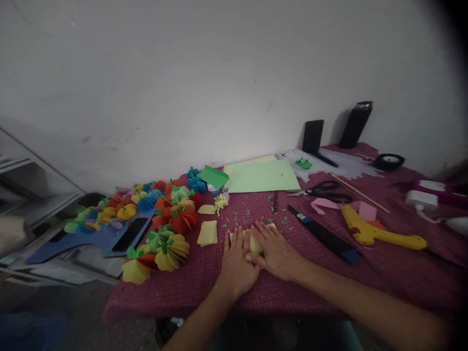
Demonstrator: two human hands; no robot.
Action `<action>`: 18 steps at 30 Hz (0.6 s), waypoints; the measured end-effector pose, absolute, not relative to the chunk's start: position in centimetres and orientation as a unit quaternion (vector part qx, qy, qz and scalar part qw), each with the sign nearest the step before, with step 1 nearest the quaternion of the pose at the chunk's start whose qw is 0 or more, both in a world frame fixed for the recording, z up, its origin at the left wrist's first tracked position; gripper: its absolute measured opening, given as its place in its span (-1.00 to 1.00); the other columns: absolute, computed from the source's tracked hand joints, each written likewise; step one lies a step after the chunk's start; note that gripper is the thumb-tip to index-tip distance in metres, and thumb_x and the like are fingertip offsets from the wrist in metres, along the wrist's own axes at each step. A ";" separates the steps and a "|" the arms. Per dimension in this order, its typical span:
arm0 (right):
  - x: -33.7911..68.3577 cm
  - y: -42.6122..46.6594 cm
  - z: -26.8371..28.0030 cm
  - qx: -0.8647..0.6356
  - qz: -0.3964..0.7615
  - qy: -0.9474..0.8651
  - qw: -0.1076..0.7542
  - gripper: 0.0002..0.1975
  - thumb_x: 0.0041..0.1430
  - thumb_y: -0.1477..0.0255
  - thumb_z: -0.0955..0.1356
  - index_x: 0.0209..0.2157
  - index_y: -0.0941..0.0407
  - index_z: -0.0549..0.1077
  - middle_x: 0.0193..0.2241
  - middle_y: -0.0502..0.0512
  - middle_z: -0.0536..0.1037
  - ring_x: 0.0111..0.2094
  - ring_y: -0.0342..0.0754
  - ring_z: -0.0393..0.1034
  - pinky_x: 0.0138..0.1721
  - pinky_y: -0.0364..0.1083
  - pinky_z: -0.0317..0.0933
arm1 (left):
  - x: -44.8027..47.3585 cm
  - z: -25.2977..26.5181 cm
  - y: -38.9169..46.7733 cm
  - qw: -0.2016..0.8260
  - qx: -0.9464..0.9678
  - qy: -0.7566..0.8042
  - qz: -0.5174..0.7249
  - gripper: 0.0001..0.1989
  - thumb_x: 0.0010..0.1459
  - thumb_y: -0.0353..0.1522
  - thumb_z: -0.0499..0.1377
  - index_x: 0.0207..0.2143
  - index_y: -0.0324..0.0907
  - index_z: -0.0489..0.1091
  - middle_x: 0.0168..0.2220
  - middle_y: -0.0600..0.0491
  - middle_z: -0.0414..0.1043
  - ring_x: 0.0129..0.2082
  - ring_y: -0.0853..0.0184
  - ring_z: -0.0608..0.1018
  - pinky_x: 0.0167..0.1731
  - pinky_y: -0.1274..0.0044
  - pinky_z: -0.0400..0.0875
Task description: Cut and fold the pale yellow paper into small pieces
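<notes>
Both palms press down on a piece of pale yellow paper (255,243) at the front middle of the table. My left hand (238,263) lies flat with its fingers stretched forward. My right hand (276,251) rests beside it, fingers extended and its thumb touching the left hand. Most of the paper is hidden under the hands. Just to the left lies a small stack of pale yellow paper squares (207,233), with another yellow piece (206,209) behind it. Tiny green paper scraps (285,219) are scattered around the hands.
Colourful paper pumpkins (183,219) crowd the left side. Green sheets (261,175) lie at the back. On the right are black scissors (323,187), a utility knife (325,234), a wooden stick (360,193), a yellow glue gun (380,234) and tape (388,161). A black bottle (356,124) stands by the wall.
</notes>
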State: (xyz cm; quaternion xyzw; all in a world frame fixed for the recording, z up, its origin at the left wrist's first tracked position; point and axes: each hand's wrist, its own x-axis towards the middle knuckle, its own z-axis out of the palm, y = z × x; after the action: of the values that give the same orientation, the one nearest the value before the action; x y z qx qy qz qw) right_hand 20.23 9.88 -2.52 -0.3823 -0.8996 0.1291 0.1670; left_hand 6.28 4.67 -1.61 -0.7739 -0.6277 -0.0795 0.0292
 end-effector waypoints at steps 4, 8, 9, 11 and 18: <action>21.6 10.8 -3.4 -0.394 0.087 -0.900 0.164 -0.28 0.04 0.04 0.07 0.11 0.26 0.00 0.12 0.27 -0.01 0.14 0.07 -0.23 0.08 0.08 -0.27 | 5.1 -1.7 3.8 0.049 -0.752 -0.651 -0.091 -0.38 0.10 -0.12 -0.20 0.11 -0.34 -0.07 0.15 -0.15 -0.10 0.15 0.15 -0.10 0.06 0.25 -0.16; 22.7 11.0 -3.4 -0.416 0.079 -0.890 0.170 -0.24 0.01 0.00 0.08 0.10 0.27 0.01 0.11 0.28 0.01 0.13 0.08 -0.20 0.07 0.08 -0.21 | 3.6 -1.8 2.4 0.057 -0.746 -0.653 -0.113 -0.31 0.06 -0.06 -0.15 0.10 -0.38 -0.06 0.13 -0.21 -0.06 0.13 0.12 -0.03 0.05 0.26 -0.10; 22.9 11.0 -3.2 -0.419 0.081 -0.887 0.174 -0.23 0.01 0.00 0.08 0.10 0.28 0.01 0.11 0.29 0.02 0.13 0.09 -0.18 0.07 0.08 -0.19 | 3.2 -1.8 1.9 0.059 -0.745 -0.653 -0.120 -0.32 0.05 -0.07 -0.14 0.10 -0.38 -0.05 0.13 -0.21 -0.05 0.13 0.12 -0.02 0.05 0.26 -0.09; 23.5 10.9 -2.6 -0.417 0.084 -0.886 0.186 -0.27 0.03 0.03 0.08 0.09 0.28 0.04 0.09 0.29 0.08 0.11 0.08 -0.12 0.05 0.08 -0.14 | 2.6 -1.7 0.8 0.064 -0.746 -0.649 -0.135 -0.34 0.06 -0.09 -0.12 0.10 -0.34 -0.05 0.12 -0.18 -0.02 0.13 0.13 -0.01 0.04 0.24 -0.08; 22.5 12.3 0.0 -0.377 0.083 -0.904 0.182 -0.60 0.06 0.40 0.18 -0.03 0.17 0.25 -0.04 0.16 0.29 -0.01 -0.01 0.11 0.00 -0.02 -0.03 | 1.1 -1.7 -2.0 0.100 -0.715 -0.667 -0.183 -0.54 0.11 -0.32 -0.08 0.08 -0.21 0.01 0.11 -0.07 0.02 0.13 0.21 0.01 0.05 0.24 -0.08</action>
State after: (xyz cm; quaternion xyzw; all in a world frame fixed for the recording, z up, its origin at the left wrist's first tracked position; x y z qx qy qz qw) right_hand 22.50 12.32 0.01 -0.3771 -0.9042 0.0828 0.1825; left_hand 1.13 -1.95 -1.65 -0.7155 -0.6669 -0.1828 0.1000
